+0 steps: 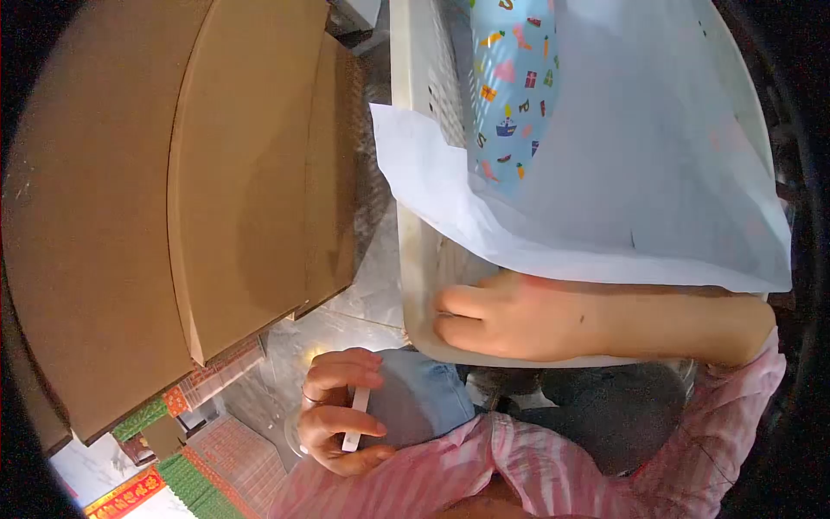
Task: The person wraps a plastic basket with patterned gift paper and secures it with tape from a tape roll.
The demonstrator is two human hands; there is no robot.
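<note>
On the left, my left hand (333,415), a ring on one finger, is closed around a narrow white bar (355,419) of a kind I cannot make out. It is over my lap, beside a blue-grey cloth-covered knee. My right hand (510,320) reaches in from the right, inside the near end of a white plastic crate (415,277). Its fingers are bent towards the crate's left wall; what they hold, if anything, is hidden. Just beyond that wrist hangs the edge of a white sheet (622,208), draped over the crate. Light blue material (512,95) printed with cakes and gifts shows at the sheet's left side.
Large brown cardboard boxes (251,173) stand along the left. Grey floor (372,303) shows between them and the crate. Printed red-and-green packaging (216,467) lies at the lower left. A dark rounded object (614,411) is below the crate's near edge.
</note>
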